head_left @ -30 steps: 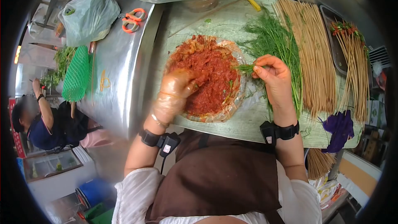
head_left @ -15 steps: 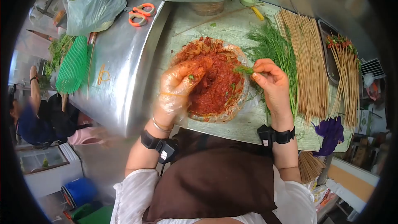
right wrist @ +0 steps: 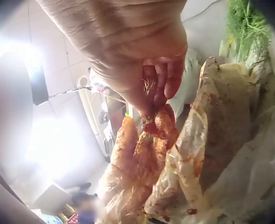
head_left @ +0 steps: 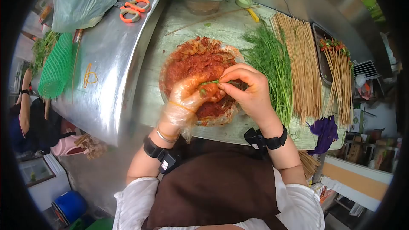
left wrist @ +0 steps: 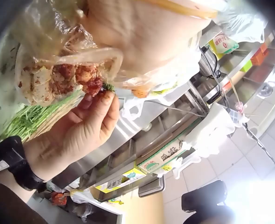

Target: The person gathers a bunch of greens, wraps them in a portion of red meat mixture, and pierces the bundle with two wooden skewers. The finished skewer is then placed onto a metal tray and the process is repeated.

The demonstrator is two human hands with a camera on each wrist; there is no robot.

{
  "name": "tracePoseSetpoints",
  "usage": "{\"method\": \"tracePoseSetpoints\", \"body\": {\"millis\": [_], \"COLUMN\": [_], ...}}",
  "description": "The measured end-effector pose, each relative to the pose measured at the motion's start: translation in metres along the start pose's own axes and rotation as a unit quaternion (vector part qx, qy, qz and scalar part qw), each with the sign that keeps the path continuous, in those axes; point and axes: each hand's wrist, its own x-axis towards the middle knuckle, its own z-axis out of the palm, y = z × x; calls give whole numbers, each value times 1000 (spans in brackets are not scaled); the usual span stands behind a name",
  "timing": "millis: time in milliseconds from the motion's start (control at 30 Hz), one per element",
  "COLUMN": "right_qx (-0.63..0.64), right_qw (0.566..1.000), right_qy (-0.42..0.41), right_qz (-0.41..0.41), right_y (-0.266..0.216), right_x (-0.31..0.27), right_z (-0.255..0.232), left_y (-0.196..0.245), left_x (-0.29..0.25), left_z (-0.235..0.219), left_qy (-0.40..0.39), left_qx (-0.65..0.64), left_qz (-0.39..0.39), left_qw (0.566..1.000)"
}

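My left hand (head_left: pixel 185 98), in a clear plastic glove with a rubber band at the wrist, holds a small red-coated piece of meat (right wrist: pixel 153 129) over the bowl. Opposite it, my bare right hand (head_left: pixel 249 91) pinches a thin green dill sprig (head_left: pixel 213 81) between thumb and forefinger. The fingertips of both hands meet at the meat, where the dill touches it. Below them a plastic-lined bowl (head_left: pixel 235 52) holds a red, saucy meat mixture (head_left: pixel 191 61). Its lower middle is hidden by the hands.
Right of the bowl lie a bunch of dill (head_left: pixel 272 68) and many bamboo skewers (head_left: pixel 300 68). Beyond them, loaded skewers (head_left: pixel 338 70) lean on a metal tray (head_left: pixel 317 38). A purple cloth (head_left: pixel 324 134) hangs at the table edge. Orange-handled scissors (head_left: pixel 134 9) lie on the steel counter (head_left: pixel 106 81).
My left hand has lifted a meat piece from the mixture and turned its fingers toward the right. My right hand has moved left with the dill and brought it against the meat.
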Motion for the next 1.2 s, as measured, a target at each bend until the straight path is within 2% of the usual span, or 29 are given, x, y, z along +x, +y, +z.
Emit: {"method": "tracePoseSetpoints", "body": {"millis": [133, 200, 233, 300, 367, 400, 433, 500, 600, 700, 733, 833, 933, 1033, 1133, 1200], "right_qx": [-47, -23, -20, -42, -82, -139, -193, -366, -536, -561, -557, -400, -297, -272, -133, 32], "right_qw": [998, 999, 998, 995, 981, 968, 952, 887, 795, 735, 746, 781, 827, 836, 897, 925], "right_qy": [7, 16, 27, 69, 139, 163, 184, 169, 64, -22, -25, 29, 72, 72, 133, 194], "right_qz": [-34, 18, 46, 52, 104, 127, 149, 226, 278, 379, 364, 479, 472, 471, 400, 326], "right_y": [0, -6, -10, 3, 26, 37, 46, 58, 89, 91, 97, 88, 95, 78, 53, 24], "right_x": [-1, -1, -3, -7, -14, -16, -18, -21, -24, -10, -10, -2, -9, -10, -8, -2], "right_z": [-1, -11, -23, -55, -95, -118, -142, -187, -231, -230, -234, -237, -252, -251, -251, -225], "left_y": [-9, -12, -12, -14, -37, -27, -25, -23, -14, -13, -13, -9, -11, -15, -18, -16], "left_x": [1, 0, 2, 1, 2, 3, 4, 4, 3, 3, 3, 3, 5, 7, 8, 4], "left_z": [-2, -4, -6, -6, -27, -21, -18, -13, -6, -4, -4, -1, 0, -6, -15, -9], "left_qy": [34, 46, 57, 36, 68, 36, 39, 50, 44, 51, 54, 52, 61, 38, 41, 76], "left_qx": [30, 20, 75, -11, 74, 26, 16, -3, -12, 3, 11, 15, -16, 0, -20, -34], "left_qz": [23, 28, 44, 37, 53, 41, 38, 32, 37, 46, 48, 44, 40, 51, 47, 63], "left_qw": [999, 998, 995, 999, 994, 998, 998, 998, 998, 998, 997, 998, 997, 998, 998, 995]}}
